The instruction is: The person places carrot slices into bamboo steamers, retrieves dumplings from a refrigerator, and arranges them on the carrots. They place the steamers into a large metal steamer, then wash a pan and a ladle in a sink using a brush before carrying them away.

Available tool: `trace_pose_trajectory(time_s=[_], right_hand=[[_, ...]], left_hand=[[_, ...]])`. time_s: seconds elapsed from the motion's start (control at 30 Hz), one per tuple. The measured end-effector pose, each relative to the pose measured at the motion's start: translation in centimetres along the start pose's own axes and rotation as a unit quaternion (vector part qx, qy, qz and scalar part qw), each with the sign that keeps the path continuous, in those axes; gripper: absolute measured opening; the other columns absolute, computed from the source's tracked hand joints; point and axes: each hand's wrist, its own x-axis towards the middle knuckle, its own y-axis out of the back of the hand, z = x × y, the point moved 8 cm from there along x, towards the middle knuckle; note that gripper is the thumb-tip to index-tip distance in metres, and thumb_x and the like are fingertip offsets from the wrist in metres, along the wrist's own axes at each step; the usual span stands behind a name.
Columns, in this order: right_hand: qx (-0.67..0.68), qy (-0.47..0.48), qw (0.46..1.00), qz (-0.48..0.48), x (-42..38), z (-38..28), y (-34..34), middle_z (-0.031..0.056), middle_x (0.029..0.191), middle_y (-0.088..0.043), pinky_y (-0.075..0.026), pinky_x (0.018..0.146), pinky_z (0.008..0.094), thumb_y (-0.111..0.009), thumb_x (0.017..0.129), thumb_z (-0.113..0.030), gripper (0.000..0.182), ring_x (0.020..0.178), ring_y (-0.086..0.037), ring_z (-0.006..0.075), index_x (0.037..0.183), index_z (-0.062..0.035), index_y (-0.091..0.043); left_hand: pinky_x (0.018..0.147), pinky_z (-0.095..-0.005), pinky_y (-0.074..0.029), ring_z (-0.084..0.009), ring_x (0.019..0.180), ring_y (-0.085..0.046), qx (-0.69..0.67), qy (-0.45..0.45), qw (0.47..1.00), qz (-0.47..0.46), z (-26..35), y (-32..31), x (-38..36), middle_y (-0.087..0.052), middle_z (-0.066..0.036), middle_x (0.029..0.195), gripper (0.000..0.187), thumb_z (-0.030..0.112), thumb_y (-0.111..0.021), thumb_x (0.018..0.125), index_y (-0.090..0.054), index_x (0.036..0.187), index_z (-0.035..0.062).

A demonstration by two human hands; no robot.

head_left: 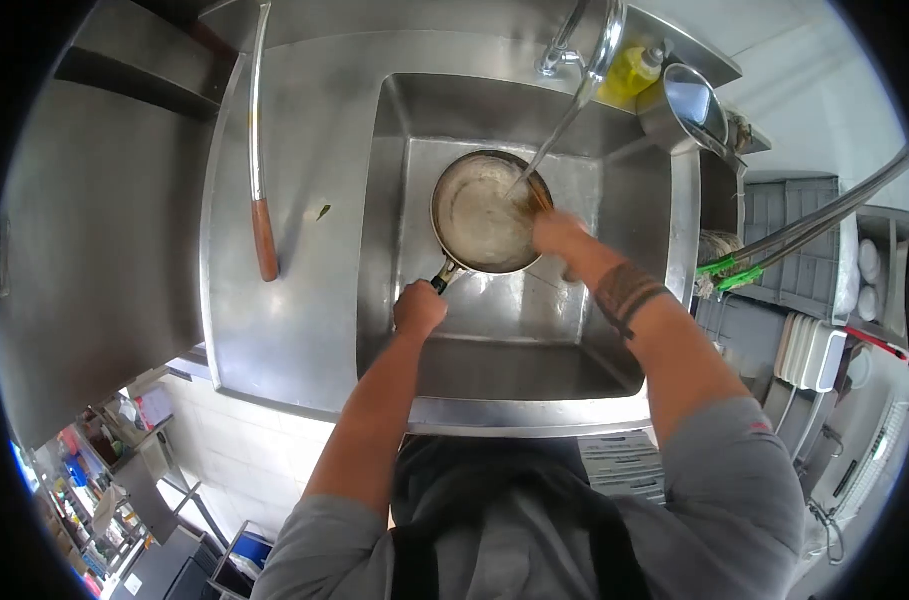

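Note:
In the steel sink basin, a round pan holds cloudy water, and a stream from the tap runs into it. My left hand is closed around the black pan handle at the pan's lower left. At the pan's right edge is my right hand, closed and blurred. Its fingers grip a thin brownish tool whose far end reaches the water; what kind of tool it is I cannot make out.
A long metal rod with a wooden handle lies on the left drainboard. Behind the basin's right corner stand a yellow soap bottle and a metal container. Hoses and grey racks are at the right.

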Motion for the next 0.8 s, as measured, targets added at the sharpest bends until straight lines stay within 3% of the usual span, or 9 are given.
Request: trace_pose_trajectory(time_s=[0.1,0.17,0.3,0.37,0.5,0.57,0.67,0.7,0.8], right_hand=[[-0.157,0.209,0.942,-0.209,-7.2,-6.9,-1.5,0.0152,0.121,-0.075,-0.055,0.094,0.0447,-0.070,0.087,-0.029,0.035,0.107,-0.072,0.0347,0.109,-0.0029,-0.078],[0.143,0.157,0.949,-0.235,-5.3,-9.8,-0.1,0.0159,0.117,-0.076,-0.054,0.096,0.0428,-0.074,0.084,-0.033,0.037,0.104,-0.072,0.0350,0.105,-0.0026,-0.079],[0.284,0.177,0.938,0.092,2.1,-6.5,9.5,0.0123,0.117,-0.077,-0.056,0.096,0.0415,-0.072,0.087,-0.029,0.043,0.104,-0.072,0.0345,0.121,-0.0034,-0.073],[0.040,0.052,0.994,0.083,3.2,-2.9,7.0,0.0128,0.129,-0.073,-0.054,0.100,0.0429,-0.070,0.089,-0.027,0.046,0.111,-0.070,0.0364,0.130,-0.0076,-0.070],[-0.237,0.161,0.936,-0.203,-2.6,-5.1,-3.8,0.0138,0.129,-0.072,-0.057,0.091,0.0469,-0.074,0.083,-0.034,0.046,0.115,-0.070,0.0327,0.124,-0.0131,-0.075],[-0.072,0.239,0.933,-0.259,-3.9,-10.6,-3.8,0.0100,0.124,-0.075,-0.057,0.088,0.0448,-0.076,0.082,-0.034,0.042,0.115,-0.070,0.0291,0.117,-0.0108,-0.077],[0.124,0.219,0.951,-0.180,1.8,-9.9,3.2,0.0196,0.114,-0.075,-0.054,0.091,0.0485,-0.074,0.081,-0.034,0.043,0.105,-0.071,0.0332,0.112,-0.0056,-0.076],[-0.005,0.382,0.890,0.248,5.1,-9.0,6.4,0.0154,0.110,-0.077,-0.057,0.089,0.0468,-0.073,0.082,-0.030,0.034,0.109,-0.072,0.0338,0.108,-0.0078,-0.076],[0.101,0.089,0.978,0.158,-0.7,-0.6,2.7,0.0176,0.115,-0.075,-0.057,0.090,0.0483,-0.071,0.085,-0.028,0.037,0.109,-0.071,0.0369,0.116,-0.0095,-0.074]], left_hand=[[0.091,-0.0507,-0.058,-0.0419,0.104,-0.073,0.039,-0.004,0.999,0.002,-0.1,0.3,-0.2,-0.075,-0.023,0.108,0.026,0.013,-0.061,0.088,-0.075,0.107,0.0030],[0.091,-0.0499,-0.059,-0.0418,0.104,-0.073,0.042,-0.010,0.999,-0.017,0.6,0.2,-1.2,-0.075,-0.022,0.109,0.026,0.013,-0.060,0.088,-0.075,0.107,0.0025],[0.091,-0.0491,-0.059,-0.0421,0.104,-0.073,0.028,-0.008,0.999,-0.016,-0.4,-0.8,-0.4,-0.075,-0.022,0.109,0.029,0.013,-0.060,0.086,-0.074,0.108,0.0014],[0.093,-0.0492,-0.058,-0.0422,0.105,-0.072,0.012,-0.003,1.000,-0.018,-0.2,0.0,-0.7,-0.075,-0.023,0.111,0.032,0.012,-0.059,0.085,-0.073,0.110,-0.0005],[0.095,-0.0498,-0.057,-0.0424,0.108,-0.071,-0.002,0.020,0.999,-0.045,0.5,0.6,-1.7,-0.074,-0.025,0.113,0.032,0.012,-0.059,0.084,-0.073,0.110,-0.0018],[0.095,-0.0502,-0.057,-0.0420,0.111,-0.070,0.014,-0.002,0.998,-0.055,0.9,-0.3,-1.8,-0.073,-0.026,0.116,0.033,0.012,-0.060,0.084,-0.072,0.111,-0.0017],[0.095,-0.0504,-0.057,-0.0436,0.112,-0.070,0.008,0.007,0.999,-0.039,0.1,-0.8,-1.9,-0.072,-0.028,0.115,0.034,0.011,-0.059,0.083,-0.071,0.112,-0.0023],[0.095,-0.0504,-0.057,-0.0436,0.112,-0.070,0.009,0.010,0.999,-0.030,-0.7,-0.9,-1.6,-0.072,-0.028,0.115,0.034,0.011,-0.059,0.083,-0.071,0.112,-0.0023],[0.085,-0.0493,-0.059,-0.0394,0.095,-0.075,-0.004,-0.035,0.999,0.030,-0.5,0.3,-2.4,-0.075,-0.025,0.099,0.030,0.012,-0.063,0.084,-0.070,0.108,-0.0023]])
